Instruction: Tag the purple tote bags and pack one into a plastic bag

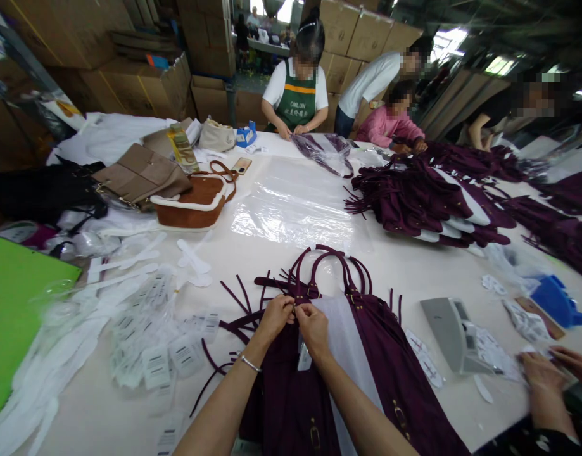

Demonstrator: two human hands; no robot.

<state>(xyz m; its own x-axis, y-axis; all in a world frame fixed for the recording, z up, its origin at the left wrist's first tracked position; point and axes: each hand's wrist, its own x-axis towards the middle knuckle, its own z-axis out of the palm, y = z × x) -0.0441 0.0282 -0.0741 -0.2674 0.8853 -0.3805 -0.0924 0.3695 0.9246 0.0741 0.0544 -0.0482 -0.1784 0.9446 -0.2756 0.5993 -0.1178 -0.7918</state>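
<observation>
A dark purple bag (pixel 385 354) with fringes, looped handles and brass fittings lies on the white table before me, a strip of white sheet across it. My left hand (pixel 277 316) and my right hand (pixel 312 324) meet at the base of its handles, fingertips pinched together. What the fingertips hold is too small and hidden to make out. A small white tag (pixel 304 358) hangs just below my right hand. Barcode labels (pixel 156 366) in clear plastic lie left of the bag.
Clear plastic sheets (pixel 291 209) lie beyond the bag. A brown bag (pixel 190 201) is at left, stacked purple bags (pixel 414 196) at right. A grey dispenser (pixel 456 335) stands near a co-worker's hands (pixel 542 373). Several people work around the table.
</observation>
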